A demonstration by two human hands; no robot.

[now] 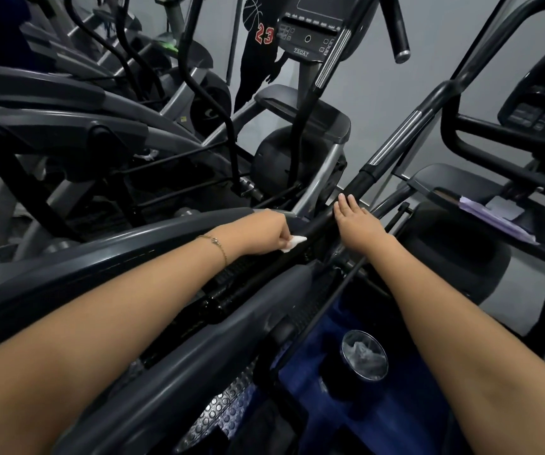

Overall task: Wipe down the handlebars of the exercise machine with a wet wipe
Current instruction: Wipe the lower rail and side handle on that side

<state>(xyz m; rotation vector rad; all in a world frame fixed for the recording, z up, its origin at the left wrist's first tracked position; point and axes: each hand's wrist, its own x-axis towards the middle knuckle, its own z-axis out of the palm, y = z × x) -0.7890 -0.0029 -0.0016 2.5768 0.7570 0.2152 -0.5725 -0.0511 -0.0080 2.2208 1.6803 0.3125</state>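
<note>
A long black handlebar (392,142) of the exercise machine runs diagonally from the lower middle up to the right, with a chrome band partway along it. My left hand (264,229) grips a small white wet wipe (292,243) and holds it against the lower stretch of that bar. Just above, my right hand (355,218) lies flat on the same bar with its fingers straight. A second black handlebar (396,24) stands near the console (310,31) at the top.
Grey elliptical rails (116,247) cross under my left arm. More machines crowd the left side and the right edge, where a tray (494,211) holds purple paper. A round bin (364,354) with crumpled wipes sits on the floor below. A grey wall lies behind.
</note>
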